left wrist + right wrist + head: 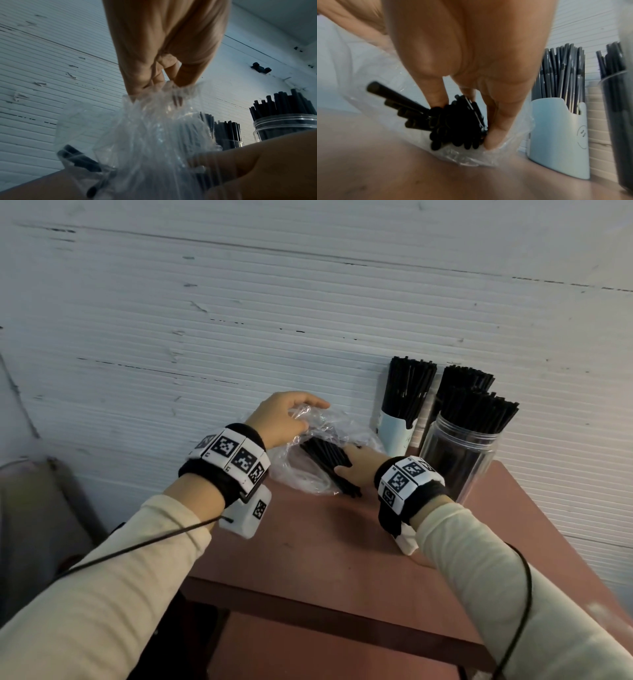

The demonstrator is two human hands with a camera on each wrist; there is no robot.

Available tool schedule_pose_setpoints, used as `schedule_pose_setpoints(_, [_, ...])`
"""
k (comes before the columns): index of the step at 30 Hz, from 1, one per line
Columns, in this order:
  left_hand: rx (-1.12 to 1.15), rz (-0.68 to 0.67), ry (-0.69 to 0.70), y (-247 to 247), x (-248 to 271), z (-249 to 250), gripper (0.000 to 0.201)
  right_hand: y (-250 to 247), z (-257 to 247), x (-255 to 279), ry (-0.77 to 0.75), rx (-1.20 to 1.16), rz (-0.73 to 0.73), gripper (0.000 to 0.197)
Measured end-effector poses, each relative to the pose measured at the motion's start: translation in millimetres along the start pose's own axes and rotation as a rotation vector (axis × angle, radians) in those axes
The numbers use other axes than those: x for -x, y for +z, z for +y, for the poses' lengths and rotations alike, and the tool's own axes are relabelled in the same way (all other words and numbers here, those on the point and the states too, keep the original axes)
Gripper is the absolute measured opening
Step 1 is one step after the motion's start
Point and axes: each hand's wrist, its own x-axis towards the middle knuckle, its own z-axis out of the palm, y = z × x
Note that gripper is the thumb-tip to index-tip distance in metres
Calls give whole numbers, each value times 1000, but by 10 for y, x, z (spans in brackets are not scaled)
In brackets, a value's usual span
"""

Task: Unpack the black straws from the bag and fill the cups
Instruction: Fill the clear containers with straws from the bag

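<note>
The right hand (356,465) grips the bunch of black straws (329,462) lying on the table (342,549), half inside the clear bag (308,474). Just behind, the left hand (286,417) pinches the bag's top. Hold the bag tight and slide the bunch out straight, so none catch. The cups (397,433) stand farther back, already stuffed with straws.

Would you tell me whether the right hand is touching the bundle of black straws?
Touching: right wrist view shows right hand fingers curled around the black straws.
</note>
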Motion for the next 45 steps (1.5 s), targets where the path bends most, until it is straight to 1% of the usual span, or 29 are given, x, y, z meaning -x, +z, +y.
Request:
schedule_pose_setpoints(3, [49,13,6,-11,-39,-4,51,-17,-46,3,-76,24,-16,63])
schedule_pose_setpoints(7, [100,15,13,-52,-86,-24,50,-68,-73,34,-117,3,-26,46])
schedule_pose_setpoints(11, [115,19,7,-48,-96,-44,48,-91,-49,101,-152,-97,55,33])
schedule_pose_setpoints(14, [109,17,3,-50,-90,-55,48,-94,-38,121,-170,-153,95,28])
schedule_pose_setpoints(23, [69,54,-23,-41,-95,-25,52,-121,-32,194,-210,-296,165,27])
schedule_pose_setpoints(27, [64,64,-33,-58,-88,-43,52,-165,-20,249,-226,-293,164,31])
schedule_pose_setpoints(30, [71,79,-37,-52,-82,-66,52,-218,-24,333,-246,-349,203,29])
schedule_pose_setpoints(34, [54,75,-48,-5,-76,-61,51,-232,-38,395,-227,-456,268,25])
schedule_pose_setpoints(37, [4,76,-56,10,-61,-40,50,-237,-27,441,-209,-508,295,26])
schedule_pose_setpoints(41, [-70,36,-76,-6,-22,-38,52,-301,50,592,-208,-569,291,25])
schedule_pose_setpoints(45, [-110,21,-63,19,34,-13,51,-402,169,817,-237,-656,225,23])
